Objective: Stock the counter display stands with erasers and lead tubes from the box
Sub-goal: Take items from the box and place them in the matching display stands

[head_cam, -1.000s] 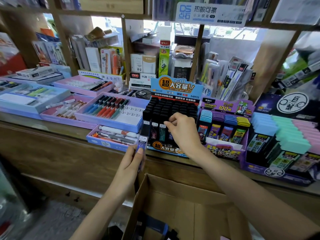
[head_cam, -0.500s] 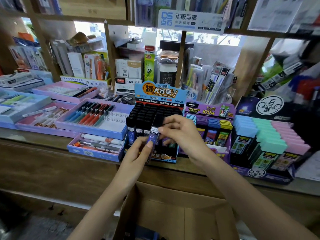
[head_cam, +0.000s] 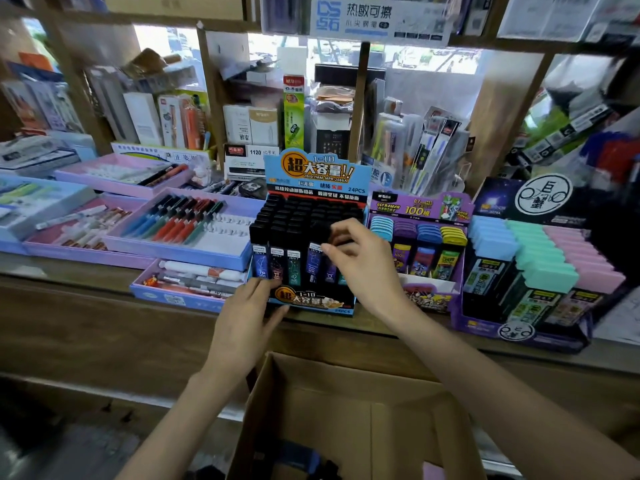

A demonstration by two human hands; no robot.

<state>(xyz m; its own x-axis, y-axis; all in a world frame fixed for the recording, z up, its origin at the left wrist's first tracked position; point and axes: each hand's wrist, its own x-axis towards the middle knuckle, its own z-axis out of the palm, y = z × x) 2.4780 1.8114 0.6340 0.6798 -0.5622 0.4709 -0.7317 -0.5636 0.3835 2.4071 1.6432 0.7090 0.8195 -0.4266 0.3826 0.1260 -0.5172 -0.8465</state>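
Counter (head_cam: pixel 104 323): wooden front and a long top, running across the whole view under the shelving.
Cardboard box (head_cam: pixel 346 410): open, standing below the counter edge, directly under both forearms. A blue item (head_cam: pixel 298 455) lies at its bottom; detail unreadable.
Eraser stand (head_cam: pixel 519 332): purple, at the right end of the counter. It is loaded with stepped rows of blue, teal and pink erasers (head_cam: pixel 543 261).
Lead tube stand (head_cam: pixel 311 301): blue, with a tall header card, at the centre of the counter edge. Black-capped lead tubes (head_cam: pixel 277 261) stand upright in stepped rows; the front-row labels face the camera.
Second lead stand (head_cam: pixel 420 206): purple, just to the right of the blue stand. It holds tubes with blue, purple and yellow caps.
Pen tray (head_cam: pixel 173 252): lilac-blue, to the left of the lead tube stand, with pens laid side by side.
Left hand (head_cam: pixel 246 317): fingers extended and holding nothing. The fingertips touch the lower left front corner of the lead tube stand.
Right hand (head_cam: pixel 363 268): fingers curled over the caps at the right part of the front row. Motion blur hides the fingertips, so I cannot tell whether they pinch a tube.
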